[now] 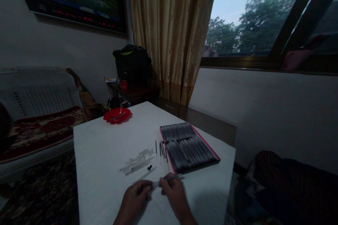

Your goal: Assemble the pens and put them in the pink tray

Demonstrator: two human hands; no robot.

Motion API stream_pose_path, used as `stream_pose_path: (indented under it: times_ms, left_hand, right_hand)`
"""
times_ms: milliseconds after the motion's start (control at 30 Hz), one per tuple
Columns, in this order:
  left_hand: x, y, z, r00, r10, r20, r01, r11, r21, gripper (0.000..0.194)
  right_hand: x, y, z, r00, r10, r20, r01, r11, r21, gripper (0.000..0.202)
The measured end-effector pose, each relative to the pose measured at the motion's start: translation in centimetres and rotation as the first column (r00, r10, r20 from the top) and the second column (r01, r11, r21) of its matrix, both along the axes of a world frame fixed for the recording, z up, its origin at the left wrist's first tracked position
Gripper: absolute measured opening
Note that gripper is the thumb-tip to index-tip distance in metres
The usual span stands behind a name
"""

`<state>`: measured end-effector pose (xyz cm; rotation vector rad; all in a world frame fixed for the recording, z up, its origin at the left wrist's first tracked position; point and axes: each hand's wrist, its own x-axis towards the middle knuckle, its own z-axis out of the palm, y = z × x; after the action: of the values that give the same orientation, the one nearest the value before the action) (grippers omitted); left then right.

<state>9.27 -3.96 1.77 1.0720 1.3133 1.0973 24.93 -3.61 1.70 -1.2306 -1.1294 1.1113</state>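
Observation:
Both hands are close together over the near part of the white table [105,154]. My left hand [137,195] pinches one end of a pale, translucent strip [156,184], perhaps a plastic sleeve. My right hand [173,188] grips the same strip near its other end, and a slender grey, pen-like piece [179,175] sticks out past its fingers. The join between the two is hidden by the fingers. Beyond them lie several pale strips [137,161], a small black piece [149,167] and a few thin dark sticks [160,148]. A pink-edged case [190,147] holds rows of slender wrapped items.
A red scalloped dish [117,115] stands at the table's far left edge. Past the table are a wicker seat [39,88], a gold curtain [171,35] and a side stand with a black box [132,65]. Dark cloth [285,190] is heaped at right.

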Motion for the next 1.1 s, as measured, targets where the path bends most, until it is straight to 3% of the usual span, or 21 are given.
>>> stream_pose_path:
  times_ms: [167,300,367,500,833,1000,1100]
  left_hand:
    - [0.1,-0.1,0.9,0.999,0.038,0.038,-0.037,0.999,-0.021,0.034]
    - [0.0,0.2,1.4,0.990,0.105,0.090,-0.100,0.993,-0.054,0.035]
    - [-0.2,0.4,1.2,0.988,0.115,0.098,-0.110,0.992,-0.060,0.037]
    - [-0.7,0.7,0.3,0.992,0.098,0.081,-0.094,0.994,-0.052,0.040]
    - [-0.9,0.5,0.1,0.995,0.077,0.060,-0.070,0.991,-0.115,0.047]
    - [-1.3,0.7,-0.5,0.994,0.068,0.082,-0.057,0.991,-0.124,0.049]
    - [-1.3,0.8,-0.7,0.997,0.046,0.056,-0.038,0.991,-0.125,0.049]
  right_hand:
    - [-0.4,-0.1,0.1,0.995,-0.042,0.089,0.042,0.999,-0.004,0.040]
    - [-0.6,-0.1,-0.1,0.999,-0.042,0.035,0.042,0.999,-0.014,0.037]
    - [-0.4,0.0,-0.3,0.995,-0.066,-0.074,0.066,0.998,-0.005,0.032]
    - [0.6,-0.1,-0.5,0.951,-0.105,-0.291,0.094,0.994,-0.051,0.052]
    - [1.4,0.7,-2.5,0.979,-0.132,-0.153,0.129,0.991,-0.028,0.052]
    - [1.7,0.6,-2.4,0.930,-0.141,-0.340,0.133,0.990,-0.045,0.071]
    - [2.0,0.4,-1.9,0.925,-0.146,-0.350,0.127,0.989,-0.077,0.060]
